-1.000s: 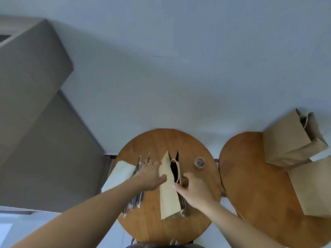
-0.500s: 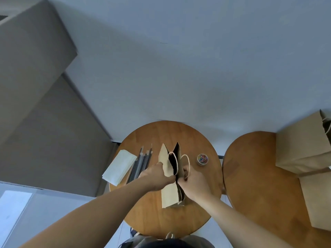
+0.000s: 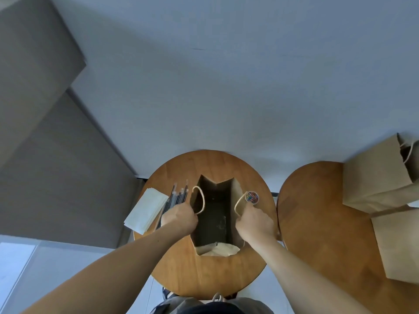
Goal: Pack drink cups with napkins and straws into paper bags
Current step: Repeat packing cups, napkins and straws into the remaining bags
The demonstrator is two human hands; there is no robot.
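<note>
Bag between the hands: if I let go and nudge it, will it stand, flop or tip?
Probably floppy: the bag is thin creased paper, its mouth held apart by the left hand and right hand. Likely light; little shows inside. Tall, so a push may tip it.

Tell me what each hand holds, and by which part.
Both hold the open paper bag by its top rim: the left hand grips the left side, the right hand the right side, each where a rope handle attaches.

The round wooden table (image 3: 204, 273) carried an open paper bag (image 3: 217, 249), a napkin stack (image 3: 146, 210), straws (image 3: 178, 197) and a clip tub (image 3: 252, 197). The neighbouring table (image 3: 317, 223) bore a far bag (image 3: 374, 177) and a near bag (image 3: 399, 241).
</note>
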